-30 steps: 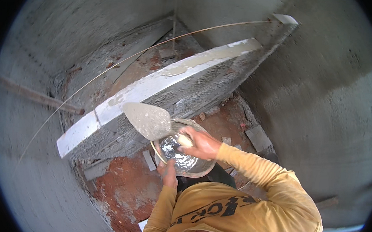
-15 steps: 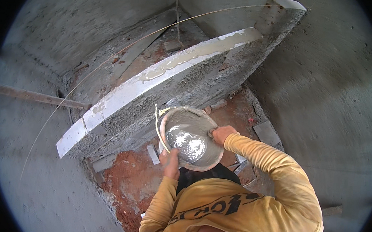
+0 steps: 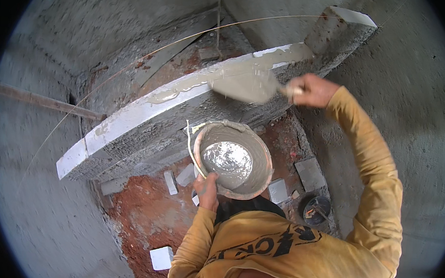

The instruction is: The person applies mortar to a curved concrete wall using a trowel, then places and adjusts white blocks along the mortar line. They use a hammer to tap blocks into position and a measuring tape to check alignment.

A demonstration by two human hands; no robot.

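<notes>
My right hand [image 3: 311, 91] is closed on the handle of a trowel [image 3: 246, 89], whose blurred, mortar-smeared blade is over the near side of a white-topped block ledge [image 3: 115, 121]. Wet grey mortar [image 3: 171, 93] lies along the ledge's top in an uneven strip. My left hand [image 3: 206, 192] grips the near-left rim of a round bucket [image 3: 262, 162] with wet grey mortar inside and a pale handle along its left side. The bucket is held in front of my body, below the ledge.
Grey rendered walls [image 3: 390, 99] surround me. A wooden bar [image 3: 44, 102] juts from the left, and a thin line [image 3: 262, 14] crosses above the ledge. On the red dirt floor [image 3: 140, 210] lie block pieces [image 3: 310, 173] and, at lower right, a small dark bucket [image 3: 315, 207] with a tool in it.
My right hand was at the bucket half a second ago. It has moved up and right with the trowel to the ledge. My left hand still holds the bucket.
</notes>
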